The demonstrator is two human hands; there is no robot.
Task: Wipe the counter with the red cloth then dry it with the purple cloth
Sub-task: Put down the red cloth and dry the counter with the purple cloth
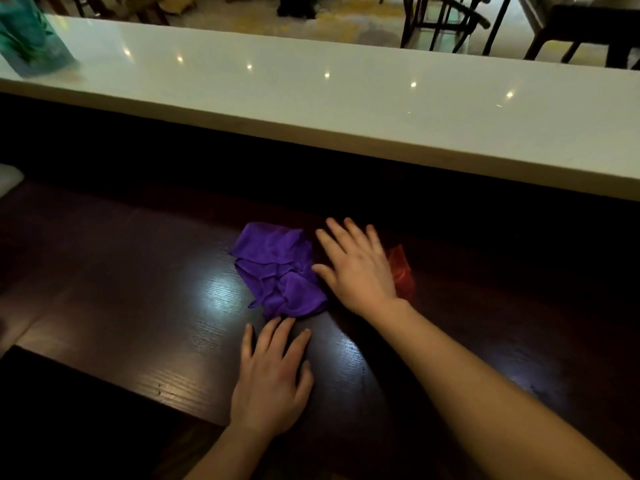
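- Head view, the only 1 I have: I look down on a dark wooden counter (pixel 145 306) that fills the lower half of the frame, its grain catching 2 bright patches of glare at centre and lower right.
- My left hand (pixel 272 379) lies flat, palm down, at lower centre, fingers spread and gripping nothing; its fingertips (pixel 284 322) sit just at the near edge of the purple cloth.
- The purple cloth (pixel 277 268) is crumpled in a loose heap at the centre of the frame, resting on the counter.
- My right hand (pixel 356 268) is stretched out just right of the purple cloth, palm down, fingers splayed and open; its thumb side touches the cloth's right edge.
- The red cloth (pixel 401 271) shows only as a bunched strip to the right of that hand, mostly hidden under the palm and wrist. I cannot tell whether the hand presses on it or merely covers it.
- A raised white ledge (pixel 311 98) runs across the upper half of the frame, dotted with small light reflections.
- In the upper left corner a teal patterned container (pixel 31 36) stands on the ledge; it is blurred, and I can read no writing or brand on it.
- Dark chairs (pixel 446 19) stand beyond the ledge at the upper right.
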